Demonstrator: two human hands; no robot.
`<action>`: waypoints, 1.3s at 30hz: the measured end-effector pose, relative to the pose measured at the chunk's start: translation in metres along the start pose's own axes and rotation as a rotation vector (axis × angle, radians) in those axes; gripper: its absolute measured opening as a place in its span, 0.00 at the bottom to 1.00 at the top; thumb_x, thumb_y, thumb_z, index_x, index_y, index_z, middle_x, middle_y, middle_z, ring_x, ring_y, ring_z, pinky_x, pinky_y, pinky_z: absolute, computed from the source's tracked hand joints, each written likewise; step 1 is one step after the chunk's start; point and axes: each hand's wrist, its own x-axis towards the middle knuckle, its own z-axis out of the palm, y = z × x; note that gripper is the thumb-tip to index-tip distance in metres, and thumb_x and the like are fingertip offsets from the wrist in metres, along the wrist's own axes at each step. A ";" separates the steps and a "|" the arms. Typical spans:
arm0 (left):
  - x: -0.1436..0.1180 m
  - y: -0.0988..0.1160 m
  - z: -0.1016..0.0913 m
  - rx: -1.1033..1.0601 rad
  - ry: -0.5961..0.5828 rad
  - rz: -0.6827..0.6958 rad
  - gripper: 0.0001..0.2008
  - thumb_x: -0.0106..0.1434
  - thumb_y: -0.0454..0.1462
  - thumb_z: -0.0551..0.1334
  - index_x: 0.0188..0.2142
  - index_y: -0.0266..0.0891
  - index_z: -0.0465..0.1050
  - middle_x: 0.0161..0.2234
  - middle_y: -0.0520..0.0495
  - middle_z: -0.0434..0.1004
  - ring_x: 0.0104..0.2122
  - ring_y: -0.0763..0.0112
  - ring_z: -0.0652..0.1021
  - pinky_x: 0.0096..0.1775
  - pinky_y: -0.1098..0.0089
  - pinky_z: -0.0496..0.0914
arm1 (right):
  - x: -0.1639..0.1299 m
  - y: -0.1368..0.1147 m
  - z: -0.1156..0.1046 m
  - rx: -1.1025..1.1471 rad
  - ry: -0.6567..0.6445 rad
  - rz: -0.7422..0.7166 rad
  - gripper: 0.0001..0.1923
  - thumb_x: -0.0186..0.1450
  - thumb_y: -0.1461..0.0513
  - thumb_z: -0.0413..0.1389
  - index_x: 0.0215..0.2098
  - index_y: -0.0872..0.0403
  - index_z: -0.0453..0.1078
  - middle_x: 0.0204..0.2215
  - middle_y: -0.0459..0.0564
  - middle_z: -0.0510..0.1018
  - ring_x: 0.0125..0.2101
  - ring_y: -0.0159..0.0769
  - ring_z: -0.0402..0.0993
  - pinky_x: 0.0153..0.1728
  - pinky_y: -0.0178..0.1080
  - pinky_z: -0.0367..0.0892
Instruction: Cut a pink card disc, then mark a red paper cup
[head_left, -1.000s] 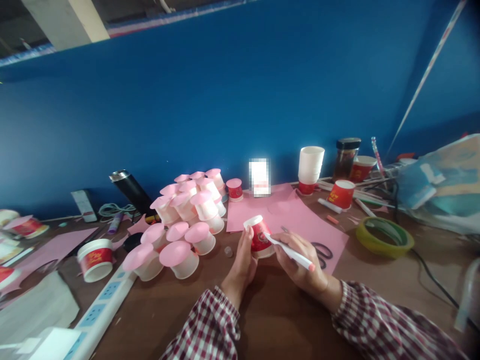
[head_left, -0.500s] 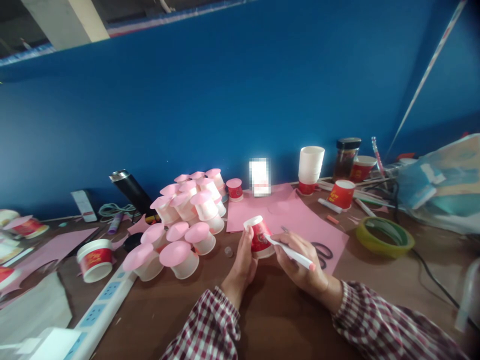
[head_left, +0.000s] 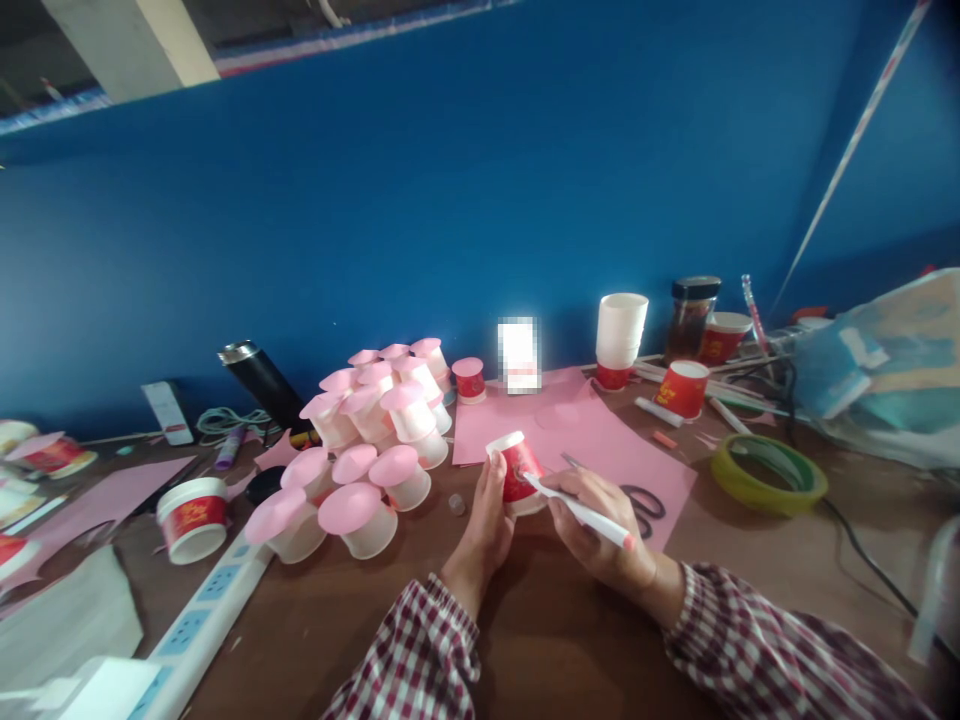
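Observation:
My left hand (head_left: 486,520) is closed around the left side of a red and white paper cup (head_left: 519,468), which tilts a little above the table. In my right hand (head_left: 604,530) is a white marker (head_left: 589,513) with a pinkish-orange end, gripped like a pen, its tip at the cup's red side. Under and behind the right hand lie dark-handled scissors (head_left: 643,508), partly covered, on a pink paper sheet (head_left: 540,410). To the left of my left hand stand several white cups topped with pink paper discs (head_left: 358,507).
A power strip (head_left: 201,622) runs along the front left, near an upright white cup with a red band (head_left: 193,520). At the right are a roll of yellow tape (head_left: 806,480), stacked cups (head_left: 621,335), a dark-lidded jar (head_left: 691,320) and a plastic bag (head_left: 885,380). A blue partition (head_left: 480,180) stands behind.
The marker has shifted slightly, its tip moving a little left and down across the cup's red side. My left hand and the cup have stayed almost in place.

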 end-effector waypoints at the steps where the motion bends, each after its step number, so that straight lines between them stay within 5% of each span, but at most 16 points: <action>1: 0.000 0.000 0.001 0.000 -0.005 0.006 0.24 0.53 0.54 0.62 0.39 0.36 0.73 0.44 0.42 0.76 0.52 0.58 0.70 0.54 0.63 0.62 | 0.000 0.000 0.000 0.004 -0.006 0.010 0.09 0.63 0.68 0.52 0.40 0.53 0.68 0.30 0.49 0.76 0.28 0.35 0.72 0.30 0.38 0.70; 12: -0.001 0.000 0.002 -0.042 -0.051 0.045 0.17 0.57 0.50 0.61 0.34 0.37 0.73 0.37 0.45 0.78 0.48 0.59 0.73 0.52 0.63 0.63 | -0.003 0.005 0.002 0.008 -0.016 0.066 0.09 0.64 0.67 0.52 0.43 0.54 0.69 0.32 0.51 0.77 0.29 0.35 0.72 0.32 0.38 0.70; 20: -0.004 0.002 0.005 -0.040 -0.052 0.071 0.13 0.61 0.45 0.58 0.30 0.37 0.70 0.26 0.51 0.73 0.33 0.70 0.74 0.44 0.68 0.66 | -0.003 0.005 0.002 0.012 -0.020 0.064 0.09 0.64 0.67 0.52 0.42 0.53 0.69 0.31 0.49 0.76 0.29 0.34 0.71 0.31 0.38 0.69; 30: 0.001 -0.003 -0.003 -0.076 -0.032 0.038 0.13 0.57 0.45 0.62 0.33 0.37 0.73 0.38 0.47 0.77 0.51 0.63 0.70 0.53 0.67 0.61 | -0.003 0.007 0.001 0.001 0.000 0.078 0.11 0.64 0.67 0.53 0.44 0.53 0.68 0.34 0.50 0.77 0.32 0.35 0.73 0.35 0.38 0.70; 39: 0.000 -0.004 -0.004 -0.077 -0.049 0.031 0.14 0.57 0.45 0.63 0.36 0.37 0.74 0.42 0.45 0.77 0.52 0.60 0.70 0.54 0.63 0.61 | -0.003 0.007 0.000 -0.010 -0.006 0.069 0.11 0.64 0.67 0.53 0.44 0.53 0.68 0.34 0.50 0.77 0.31 0.35 0.72 0.34 0.39 0.70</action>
